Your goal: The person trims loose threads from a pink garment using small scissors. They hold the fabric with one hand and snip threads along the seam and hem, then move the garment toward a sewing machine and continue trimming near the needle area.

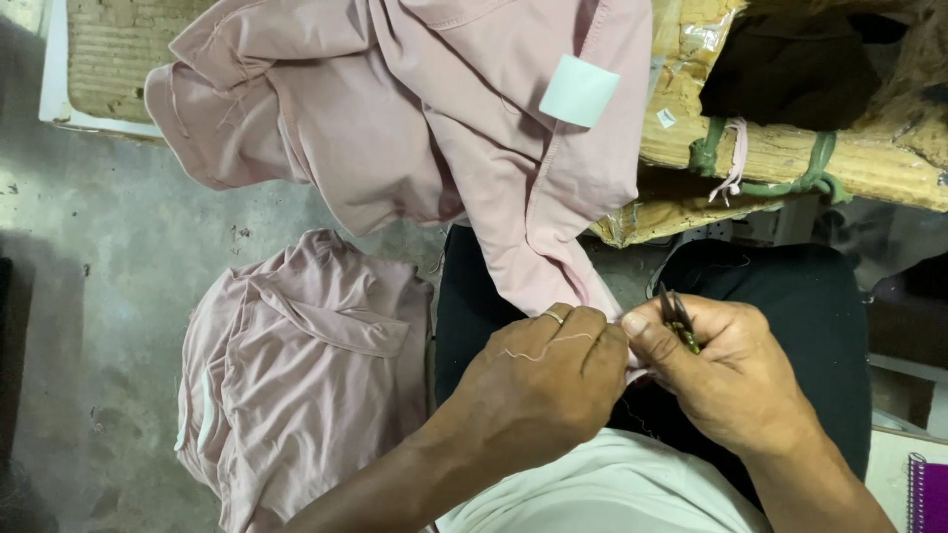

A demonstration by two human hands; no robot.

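A pink garment (464,128) with a white tag (578,91) hangs from the bench edge down onto my lap. My left hand (543,380), a ring on one finger and a loose thread lying across its back, pinches the garment's lower tip. My right hand (726,370) touches the left one at the fingertips and holds small thread snips (678,321), blades pointing up and away from me. The spot of cloth between my fingers is hidden.
A heap of pink garments (296,375) lies on the grey concrete floor at my left. A cardboard-covered bench (790,153) tied with green cord is ahead, a dark cloth (790,69) on it. A purple spiral notebook (928,494) sits at lower right.
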